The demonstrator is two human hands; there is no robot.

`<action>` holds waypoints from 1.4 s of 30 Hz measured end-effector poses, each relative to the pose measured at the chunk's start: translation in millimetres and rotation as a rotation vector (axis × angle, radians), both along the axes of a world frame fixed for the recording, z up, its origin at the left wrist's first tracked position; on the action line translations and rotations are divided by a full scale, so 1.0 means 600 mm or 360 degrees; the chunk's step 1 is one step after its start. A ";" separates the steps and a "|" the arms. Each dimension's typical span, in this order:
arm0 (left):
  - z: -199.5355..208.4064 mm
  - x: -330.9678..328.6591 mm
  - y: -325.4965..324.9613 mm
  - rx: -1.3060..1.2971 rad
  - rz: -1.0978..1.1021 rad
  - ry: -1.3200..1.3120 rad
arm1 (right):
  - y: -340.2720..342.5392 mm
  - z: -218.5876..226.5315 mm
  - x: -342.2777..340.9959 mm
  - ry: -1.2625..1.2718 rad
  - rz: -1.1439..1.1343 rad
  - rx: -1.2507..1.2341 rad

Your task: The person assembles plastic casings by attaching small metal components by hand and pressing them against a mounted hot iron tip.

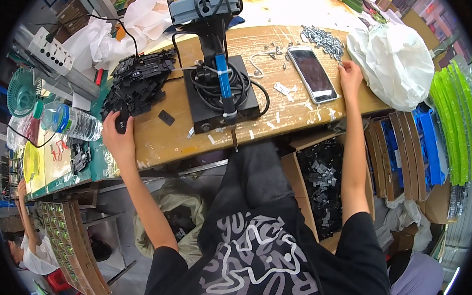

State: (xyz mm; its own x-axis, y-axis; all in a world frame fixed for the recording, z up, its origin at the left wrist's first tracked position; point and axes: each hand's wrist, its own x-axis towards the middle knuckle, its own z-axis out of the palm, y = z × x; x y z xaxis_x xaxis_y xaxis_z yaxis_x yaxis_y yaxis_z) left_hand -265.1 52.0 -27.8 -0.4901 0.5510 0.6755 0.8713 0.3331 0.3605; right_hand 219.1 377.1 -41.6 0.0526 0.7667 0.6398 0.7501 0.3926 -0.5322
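This is a workshop. Black plastic parts [140, 84] lie heaped on the tabletop [164, 148], upper left; small silvery pieces [324, 41], upper right.

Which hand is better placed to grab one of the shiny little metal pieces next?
Probably the right hand: it's at the near edge of the metal pieces, beside the phone. The left hand is far across the table, at the black parts.
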 end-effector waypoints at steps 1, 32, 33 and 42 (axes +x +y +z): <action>0.004 0.000 0.000 0.0069 -0.0021 0.0008 | 0.001 -0.002 -0.001 -0.0061 -0.0021 0.0034; 0.018 0.007 -0.033 0.0773 0.0059 -0.1228 | -0.023 0.021 -0.021 -0.0268 0.0157 0.0105; 0.018 0.011 -0.039 0.0770 0.0012 -0.1248 | -0.035 0.031 -0.030 -0.0210 0.0043 0.0055; 0.040 0.039 -0.105 -0.0021 -0.0355 -0.0902 | -0.044 0.015 -0.007 0.0727 0.0244 -0.0077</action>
